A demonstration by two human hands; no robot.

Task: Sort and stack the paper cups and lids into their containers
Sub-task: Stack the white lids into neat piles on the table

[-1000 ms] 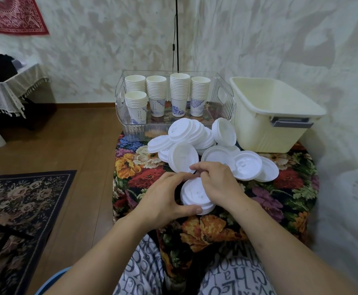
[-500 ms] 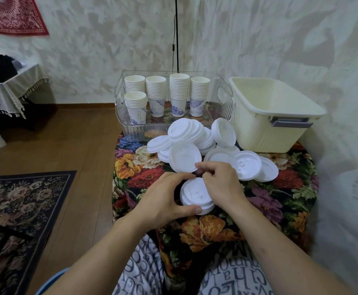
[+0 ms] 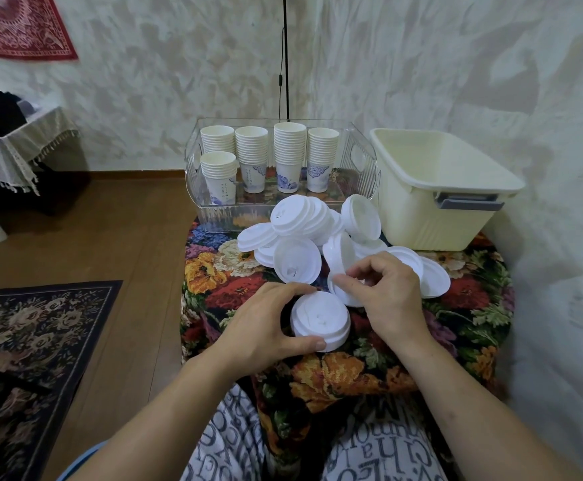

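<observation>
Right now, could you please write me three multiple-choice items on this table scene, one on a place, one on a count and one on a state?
1. Where do the paper cup stacks stand?
A. In the clear bin
B. In the cream tub
C. On the floor

2. How many cup stacks are there?
A. Three
B. Five
C. Eight

3. What is the left hand doing?
A. Resting flat on the cloth
B. Reaching into the tub
C. Gripping a small stack of lids

Answers:
1. A: the cup stacks stand inside the clear bin, beside the cream tub.
2. B: four stacks stand in the back row and one stands in front at the left.
3. C: the left hand curls its fingers and thumb round the stack of lids, while the right hand pinches a tilted lid.
</observation>
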